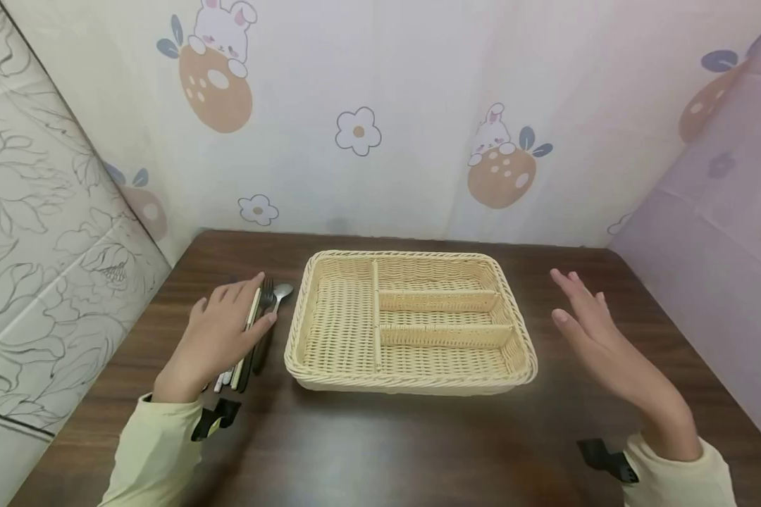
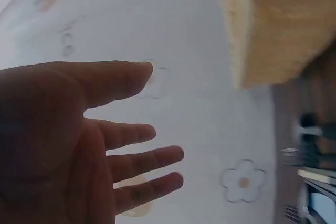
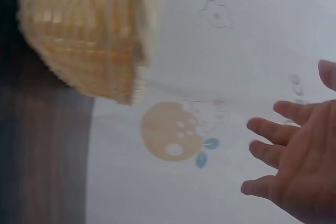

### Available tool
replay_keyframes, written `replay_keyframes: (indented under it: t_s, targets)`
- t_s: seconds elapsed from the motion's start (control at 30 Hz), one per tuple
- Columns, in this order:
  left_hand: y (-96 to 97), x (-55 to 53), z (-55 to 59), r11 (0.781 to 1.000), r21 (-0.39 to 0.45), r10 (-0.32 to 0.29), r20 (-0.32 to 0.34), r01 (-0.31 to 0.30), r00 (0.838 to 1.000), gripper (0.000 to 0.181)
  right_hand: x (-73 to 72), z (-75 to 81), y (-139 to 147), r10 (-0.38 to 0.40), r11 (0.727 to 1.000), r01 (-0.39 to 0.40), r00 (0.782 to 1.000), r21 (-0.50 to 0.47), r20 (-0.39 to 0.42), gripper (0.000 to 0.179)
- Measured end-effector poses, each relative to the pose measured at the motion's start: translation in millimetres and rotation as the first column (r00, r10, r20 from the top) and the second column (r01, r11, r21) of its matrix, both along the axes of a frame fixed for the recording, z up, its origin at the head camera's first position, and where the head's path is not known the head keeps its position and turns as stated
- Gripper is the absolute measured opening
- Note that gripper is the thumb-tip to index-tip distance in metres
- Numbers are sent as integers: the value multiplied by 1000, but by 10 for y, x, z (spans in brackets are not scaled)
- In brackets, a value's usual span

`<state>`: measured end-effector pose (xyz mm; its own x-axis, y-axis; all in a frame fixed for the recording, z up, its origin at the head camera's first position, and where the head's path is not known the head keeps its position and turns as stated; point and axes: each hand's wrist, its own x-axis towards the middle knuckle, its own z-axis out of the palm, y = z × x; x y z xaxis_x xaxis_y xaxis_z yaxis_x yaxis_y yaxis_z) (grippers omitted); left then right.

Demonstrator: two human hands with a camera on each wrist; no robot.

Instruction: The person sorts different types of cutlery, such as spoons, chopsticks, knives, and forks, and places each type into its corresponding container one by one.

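A cream woven basket (image 1: 412, 382) with dividers sits on the dark wooden table, between my two hands. To its left lies a bundle of cutlery. A spoon (image 1: 283, 289), a dark fork (image 1: 267, 292) and light chopstick-like sticks (image 1: 253, 310) show there, partly hidden under my left hand (image 1: 218, 331). That hand hovers over the cutlery with straight, spread fingers and holds nothing. On the other side of the basket my right hand (image 1: 599, 345) is raised off the table, fingers extended and thumb apart, holding nothing. Both wrist views show bare palms, with the basket's side (image 3: 79, 30) close by.
One long divider (image 1: 375, 317) splits the basket, and two shorter ones (image 1: 444, 335) cross its right part. Behind the table hangs a pale curtain (image 1: 418, 176) with rabbit and flower prints. A flower-patterned panel (image 1: 44, 204) stands on the left.
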<state>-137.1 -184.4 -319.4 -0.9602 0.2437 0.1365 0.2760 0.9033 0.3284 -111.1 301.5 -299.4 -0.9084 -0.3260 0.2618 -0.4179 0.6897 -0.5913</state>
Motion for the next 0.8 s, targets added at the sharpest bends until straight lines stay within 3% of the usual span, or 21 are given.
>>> replay_keyframes:
  t_s: [0.17, 0.37, 0.67, 0.8]
  targets:
    - [-71, -100, -180, 998, -55, 17, 71, -13, 997, 61, -114, -132, 44, -50, 993, 59, 995, -103, 89, 54]
    - [-90, -167, -286, 991, -119, 69, 105, -56, 992, 58, -318, -253, 5, -90, 969, 134, 974, -208, 209, 59]
    - [-102, -294, -456, 987, -155, 76, 207, -44, 975, 49, -548, -529, -104, -159, 944, 214, 962, -252, 223, 63]
    - [-80, -362, -535, 989, -138, 90, 235, -58, 968, 41, -573, -628, -141, -155, 926, 245, 940, -288, 302, 70]
